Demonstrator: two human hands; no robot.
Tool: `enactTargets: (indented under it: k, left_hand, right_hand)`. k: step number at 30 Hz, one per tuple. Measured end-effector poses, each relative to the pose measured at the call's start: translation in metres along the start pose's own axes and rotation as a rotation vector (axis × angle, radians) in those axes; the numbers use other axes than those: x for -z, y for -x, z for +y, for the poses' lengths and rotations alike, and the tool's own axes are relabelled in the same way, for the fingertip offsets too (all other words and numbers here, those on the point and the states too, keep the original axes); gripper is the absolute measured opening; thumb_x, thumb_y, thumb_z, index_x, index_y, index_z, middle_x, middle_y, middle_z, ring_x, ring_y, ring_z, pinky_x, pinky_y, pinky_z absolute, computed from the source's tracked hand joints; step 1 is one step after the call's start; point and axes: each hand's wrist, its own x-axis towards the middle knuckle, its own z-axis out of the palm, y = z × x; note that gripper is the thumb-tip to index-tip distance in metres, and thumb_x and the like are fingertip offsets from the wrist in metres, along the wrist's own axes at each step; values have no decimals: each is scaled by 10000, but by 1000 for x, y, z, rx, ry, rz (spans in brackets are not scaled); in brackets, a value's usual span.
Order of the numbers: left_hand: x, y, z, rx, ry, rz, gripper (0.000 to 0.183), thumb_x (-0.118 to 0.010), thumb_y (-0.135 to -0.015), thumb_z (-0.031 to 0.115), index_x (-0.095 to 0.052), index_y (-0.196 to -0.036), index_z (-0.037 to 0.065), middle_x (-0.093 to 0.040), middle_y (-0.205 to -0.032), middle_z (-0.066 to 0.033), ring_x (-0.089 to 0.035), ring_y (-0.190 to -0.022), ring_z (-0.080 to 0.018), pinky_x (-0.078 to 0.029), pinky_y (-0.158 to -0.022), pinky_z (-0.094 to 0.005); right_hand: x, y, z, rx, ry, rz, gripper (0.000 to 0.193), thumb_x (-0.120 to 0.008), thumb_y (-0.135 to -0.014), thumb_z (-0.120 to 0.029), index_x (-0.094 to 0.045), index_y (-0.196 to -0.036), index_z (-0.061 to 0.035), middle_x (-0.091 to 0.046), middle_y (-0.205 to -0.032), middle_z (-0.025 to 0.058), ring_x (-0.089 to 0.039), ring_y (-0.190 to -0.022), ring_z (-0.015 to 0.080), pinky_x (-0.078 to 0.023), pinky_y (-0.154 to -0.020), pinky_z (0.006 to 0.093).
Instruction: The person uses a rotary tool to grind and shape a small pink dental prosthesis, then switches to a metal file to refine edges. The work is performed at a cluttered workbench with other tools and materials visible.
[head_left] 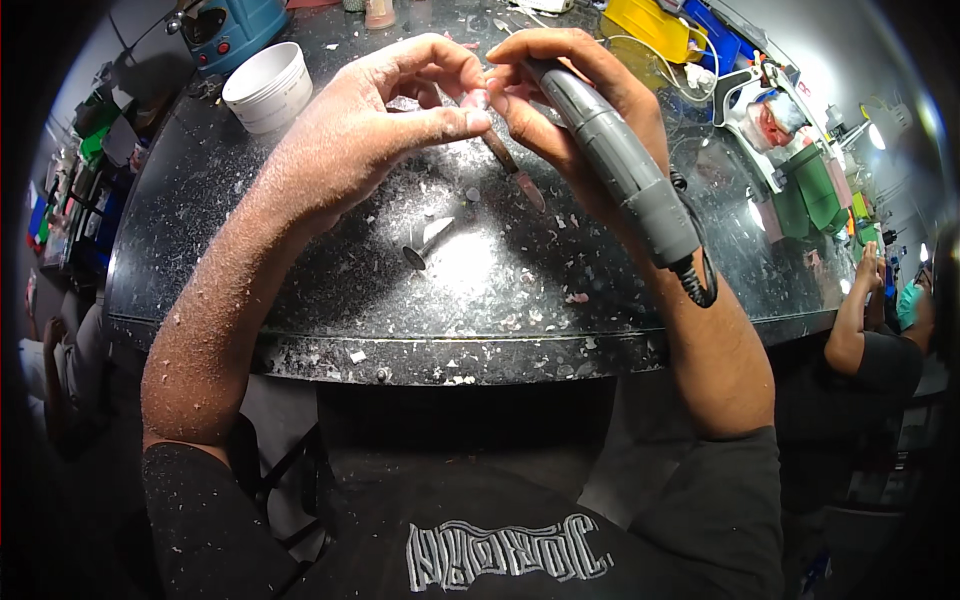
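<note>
While our dust-coated left forearm (235,270) slants inward, our left hand (385,118) pinches a small pale piece (478,98) between thumb and curled fingers, above the black table (560,305). Our right hand (620,80), fingertips close by, is wrapped around a grey handpiece (622,150), its tip hidden. We judge this fine grinding; the next move calls for steady, braced fingertips.

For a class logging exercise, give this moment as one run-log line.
left hand: pinching small whitish piece | right hand: holding grey corded handpiece | black tabletop: dust-strewn | white tub: left of left hand
</note>
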Motion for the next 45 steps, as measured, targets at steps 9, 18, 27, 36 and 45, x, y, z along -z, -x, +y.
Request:
enactTargets:
  k: [9, 18, 27, 36, 45]
  left_hand:
    - [-5, 3, -6, -22, 226, 23, 267, -785, -902, 167, -658, -1116, 71, -666, -1029, -10, -637, -1025, -103, -495, -1001, -288]
    - [-8, 1, -4, -42, 245, 55, 233, -771, -908, 114, -658, -1104, 59, -667, -1027, -1, -642, -1022, -92, -498, -1000, -267]
    - [-10, 0, -8, -53, 304, 34, 236, -761, -913, 100, -659, -1118, 42, -675, -1054, -17, -643, -1036, -107, -492, -1016, -272]
    - [-3, -7, -26, -29, 374, 171, 190, -723, -941, 160, -660, -1084, 53, -681, -1039, -30, -629, -1037, -115, -473, -954, -304]
    - [12, -10, -37, 181, 530, 379, 355, -723, -946, 258, -619, -1218, 55, -664, -1105, -79, -640, -1052, -172, -477, -945, -318]
  right_hand:
    - [-7, 1, -9, 88, 114, 32, 324, -769, -858, 1, -668, -1163, -45, -703, -1037, 35, -683, -960, 115, -544, -875, 253]
    - [-10, 0, -15, 116, 248, 95, 309, -783, -876, -159, -653, -1153, -112, -727, -1027, 61, -749, -951, 228, -613, -841, 316]
    - [-13, 3, -23, 96, 309, 97, 316, -798, -861, -69, -662, -1147, -66, -697, -1008, 51, -688, -923, 124, -556, -831, 261]
    - [-1, -7, 23, -17, -63, 292, 194, -722, -960, -259, -732, -1088, -114, -741, -968, 45, -703, -786, 123, -580, -667, 250]
    - [68, -9, 31, -978, 385, 22, 431, -732, -823, -505, -666, -693, -99, -618, -605, 4, -481, -456, 94, -372, -436, 285]
